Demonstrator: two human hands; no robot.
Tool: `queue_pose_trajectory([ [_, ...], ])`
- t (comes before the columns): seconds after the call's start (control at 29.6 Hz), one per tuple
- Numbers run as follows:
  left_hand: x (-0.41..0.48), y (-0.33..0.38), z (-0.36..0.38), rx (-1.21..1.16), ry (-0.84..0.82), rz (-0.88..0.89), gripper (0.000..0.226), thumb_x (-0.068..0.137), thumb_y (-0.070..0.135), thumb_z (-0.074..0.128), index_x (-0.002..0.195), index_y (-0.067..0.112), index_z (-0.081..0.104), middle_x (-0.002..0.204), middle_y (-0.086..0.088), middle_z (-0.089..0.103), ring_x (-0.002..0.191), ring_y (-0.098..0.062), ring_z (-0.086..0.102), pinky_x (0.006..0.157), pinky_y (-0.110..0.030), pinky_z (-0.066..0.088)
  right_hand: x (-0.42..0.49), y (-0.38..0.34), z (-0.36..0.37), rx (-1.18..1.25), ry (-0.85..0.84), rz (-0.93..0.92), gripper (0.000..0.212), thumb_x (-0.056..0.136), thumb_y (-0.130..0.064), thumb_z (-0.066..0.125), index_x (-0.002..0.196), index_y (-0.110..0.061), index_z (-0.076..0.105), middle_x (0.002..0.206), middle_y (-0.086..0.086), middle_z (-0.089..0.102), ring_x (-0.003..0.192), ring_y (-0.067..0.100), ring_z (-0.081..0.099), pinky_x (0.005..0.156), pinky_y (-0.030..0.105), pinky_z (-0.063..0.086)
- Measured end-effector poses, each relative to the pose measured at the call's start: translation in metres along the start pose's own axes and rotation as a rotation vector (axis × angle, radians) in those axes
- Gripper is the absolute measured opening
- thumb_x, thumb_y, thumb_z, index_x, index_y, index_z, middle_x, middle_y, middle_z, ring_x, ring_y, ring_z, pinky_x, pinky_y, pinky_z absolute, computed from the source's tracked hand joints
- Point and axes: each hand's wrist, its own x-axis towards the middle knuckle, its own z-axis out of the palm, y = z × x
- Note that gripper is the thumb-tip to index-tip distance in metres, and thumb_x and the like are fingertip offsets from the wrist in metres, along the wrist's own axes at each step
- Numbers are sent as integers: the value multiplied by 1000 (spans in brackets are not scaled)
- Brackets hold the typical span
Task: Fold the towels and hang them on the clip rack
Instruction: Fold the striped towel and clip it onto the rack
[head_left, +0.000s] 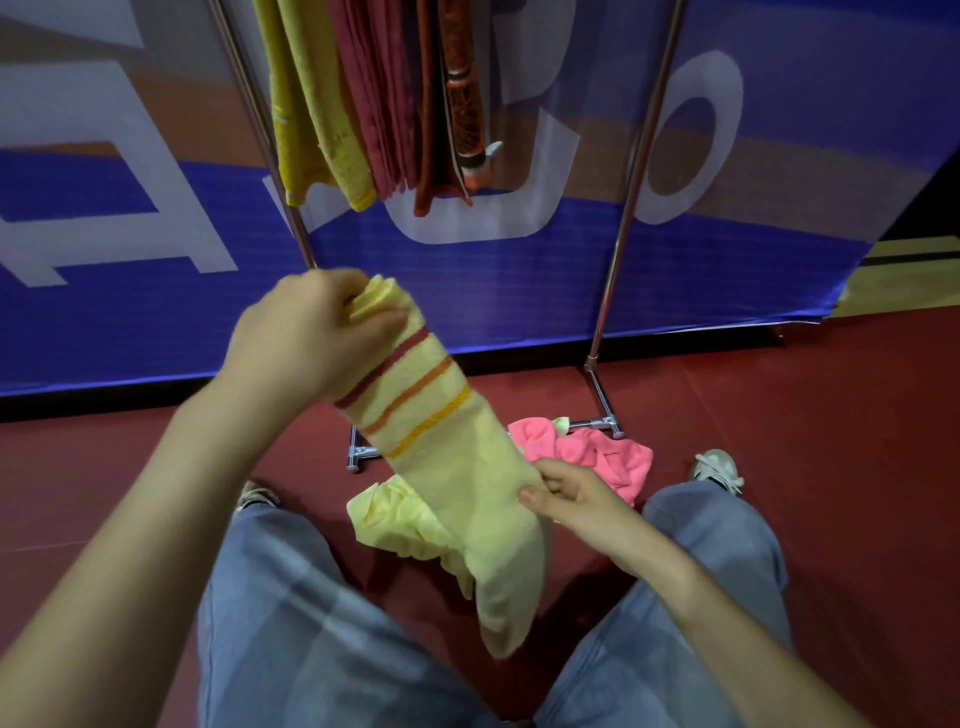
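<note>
Jeans fill the bottom of the view, legs apart, person standing over a dark red floor. One pale sneaker shows past the right knee.

Right hand: grip pinching the lower part of the striped towel, thumb on the near face, fingers curled round its right edge.

The striped towel is held in the air between both hands, slanting from upper left to lower right, over the gap between the legs. Pale yellow terry, gathered into a narrow long band. Three thin stripes cross it near the upper end: dark red, orange, golden yellow. Its free lower end hangs limp below the right hand, coming to a soft point.

Left hand: higher and further out, grip closed round the bunched top end of the same towel, folds sticking out past the fingers.

On the floor beyond: a crumpled yellow towel, partly behind the held one, and just right of it a crumpled pink towel, lying against the rack base.

Rack: two chrome uprights. Between them, towards the left one, hang folded towels side by side: yellow towels, pinkish-red towels, rust towel, patterned orange towel. Clips out of view.

Behind: blue banner with large white letters.
</note>
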Motion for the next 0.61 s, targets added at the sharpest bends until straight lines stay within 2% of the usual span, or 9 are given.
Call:
queue_pose_trajectory([
  [0.07, -3, -10, 14, 221, -103, -13, 33, 84, 44, 51, 96, 15, 58, 76, -1, 58, 78, -24, 56, 66, -33, 44, -3, -7, 0, 68, -34, -21, 30, 76, -20, 55, 96, 2, 60, 78, -5, 64, 71, -3, 57, 68, 12, 44],
  [0.1, -7, -12, 23, 219, -171, 1, 32, 83, 47, 52, 97, 19, 58, 83, 2, 60, 85, -23, 57, 69, -32, 44, -3, -14, 1, 99, -60, -25, 22, 79, -18, 55, 95, -5, 62, 76, -10, 66, 73, -3, 58, 68, 10, 45],
  [0.14, -11, -13, 33, 129, -248, 31, 29, 82, 49, 53, 94, 23, 59, 86, 6, 63, 89, -20, 59, 72, -31, 45, -3, -21, 3, 114, -78, -30, 16, 81, -16, 55, 94, -10, 62, 75, -13, 68, 74, -4, 59, 69, 10, 46],
  [0.2, -23, -8, 54, -217, -415, 114, 28, 82, 53, 51, 82, 26, 59, 74, 17, 64, 80, -5, 61, 71, -29, 45, -3, -34, 4, 116, -114, -42, 14, 82, -18, 54, 93, -16, 63, 76, -15, 69, 76, -3, 60, 70, 11, 46],
  [0.27, -32, 2, 72, -493, -515, 177, 49, 81, 61, 42, 80, 17, 62, 71, 3, 66, 70, -2, 55, 71, -35, 47, -2, -43, 6, 105, -157, -24, 22, 78, -23, 54, 97, -15, 64, 86, -7, 69, 82, 4, 61, 75, 14, 47],
  [0.3, -36, 5, 79, -600, -520, 191, 56, 79, 63, 36, 83, 13, 63, 74, -5, 65, 71, -4, 53, 74, -36, 48, -2, -47, 7, 105, -174, -12, 27, 78, -24, 54, 101, -13, 64, 93, 0, 68, 87, 10, 61, 78, 16, 47],
  [0.37, -40, 11, 90, -764, -475, 195, 55, 77, 60, 32, 82, 14, 63, 72, 2, 61, 70, -5, 52, 73, -29, 45, -5, -54, 6, 148, -186, 11, 32, 77, -23, 55, 105, -9, 63, 98, 9, 66, 91, 16, 61, 80, 17, 48],
  [0.51, -44, 20, 102, -851, -379, 182, 48, 81, 55, 34, 68, 16, 59, 62, 13, 56, 63, 0, 49, 65, -20, 40, -11, -59, 3, 108, -224, 19, 21, 78, -23, 59, 94, -12, 67, 83, -2, 70, 78, 8, 64, 73, 17, 49],
  [0.61, -48, 20, 106, -830, -340, 176, 59, 80, 58, 33, 63, 6, 55, 59, 4, 51, 60, -6, 45, 62, -28, 39, -14, -60, 1, 95, -234, 13, 11, 86, -14, 54, 85, -16, 65, 68, -12, 69, 67, -2, 61, 63, 10, 44],
])
